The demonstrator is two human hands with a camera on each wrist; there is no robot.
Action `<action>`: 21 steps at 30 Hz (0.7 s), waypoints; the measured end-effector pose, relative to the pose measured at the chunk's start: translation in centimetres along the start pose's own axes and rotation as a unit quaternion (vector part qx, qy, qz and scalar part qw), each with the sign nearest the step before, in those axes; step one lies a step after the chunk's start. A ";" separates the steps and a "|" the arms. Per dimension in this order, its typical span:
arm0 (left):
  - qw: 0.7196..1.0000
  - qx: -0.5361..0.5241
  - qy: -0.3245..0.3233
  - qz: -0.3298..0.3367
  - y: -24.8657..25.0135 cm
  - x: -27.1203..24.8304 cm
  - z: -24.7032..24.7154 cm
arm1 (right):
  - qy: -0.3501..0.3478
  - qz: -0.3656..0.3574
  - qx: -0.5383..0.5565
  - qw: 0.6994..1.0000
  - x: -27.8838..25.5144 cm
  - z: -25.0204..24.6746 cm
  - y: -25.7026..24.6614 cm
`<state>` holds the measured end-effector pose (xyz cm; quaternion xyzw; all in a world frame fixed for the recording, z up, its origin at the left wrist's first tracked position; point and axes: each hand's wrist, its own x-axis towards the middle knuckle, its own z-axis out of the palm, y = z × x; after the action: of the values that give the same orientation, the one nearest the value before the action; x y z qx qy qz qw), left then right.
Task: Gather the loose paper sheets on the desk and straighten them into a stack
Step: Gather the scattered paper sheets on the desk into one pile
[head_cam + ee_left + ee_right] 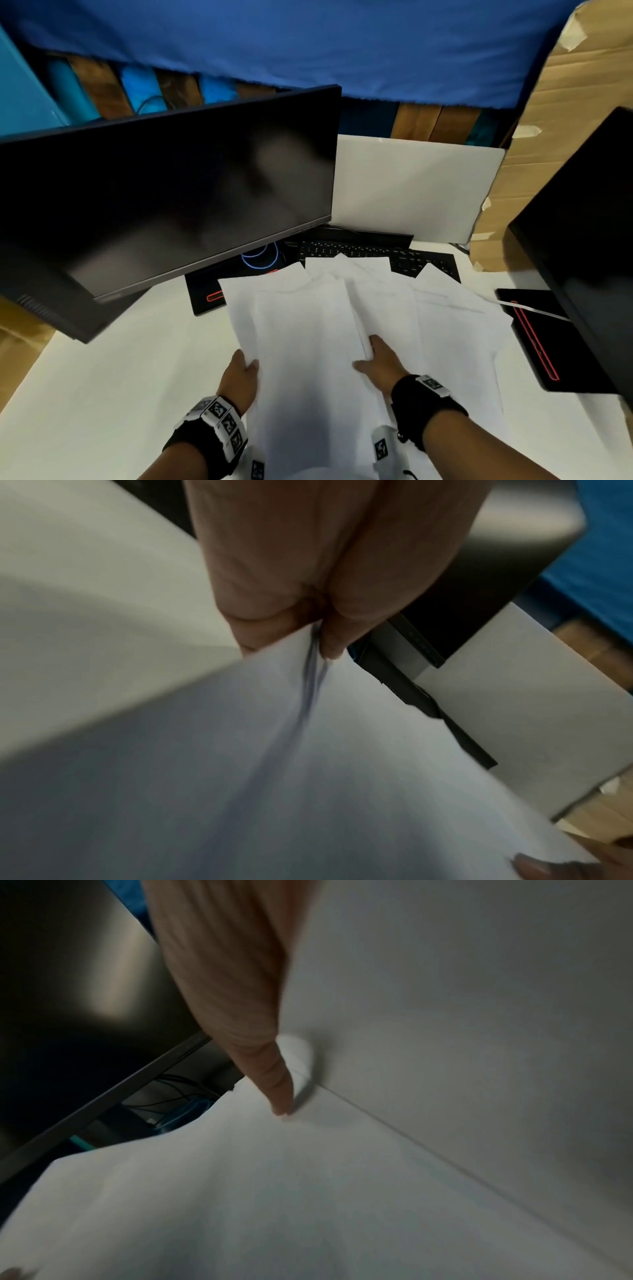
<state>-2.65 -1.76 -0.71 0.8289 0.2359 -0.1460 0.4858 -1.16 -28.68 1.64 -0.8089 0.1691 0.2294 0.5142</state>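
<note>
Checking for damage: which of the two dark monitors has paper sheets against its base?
The right-edge monitor: spread sheets overlap its red-lined base. The tilted left monitor doesn't.

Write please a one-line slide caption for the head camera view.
Both hands, left hand and right hand, grip a loose bundle of white paper sheets above a white desk, before a dark monitor.

A dark monitor [164,202] stands tilted at left, with a black keyboard [370,255] behind and right of it. A white board [411,188] leans upright at the back; cardboard [534,137] and blue cloth [308,41] stand beyond it.
</note>
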 end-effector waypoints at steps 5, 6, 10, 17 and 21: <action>0.993 -0.052 0.108 0.001 -0.2 -0.4 -0.4 | -0.015 -0.032 0.040 0.999 -1.0 0.3 -0.1; 0.988 -0.042 0.146 0.024 -0.2 -0.7 -0.7 | 0.003 -0.043 0.054 0.998 -1.0 0.0 -0.1; 0.989 -0.097 0.069 0.084 1.6 -2.4 -1.2 | 0.020 -0.045 0.177 0.983 -1.5 -1.2 0.4; 0.974 -0.179 -0.067 0.121 2.6 -2.3 1.0 | 0.000 -0.027 0.244 0.969 -2.3 -1.6 0.8; 0.982 -0.142 -0.044 0.115 1.7 -1.4 0.7 | 0.272 0.050 -0.009 0.961 -2.3 -2.9 3.1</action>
<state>-2.89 -3.45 0.86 0.7658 0.1357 -0.0901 0.6221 -4.07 -32.54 1.67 -0.8360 0.3405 0.0280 0.4294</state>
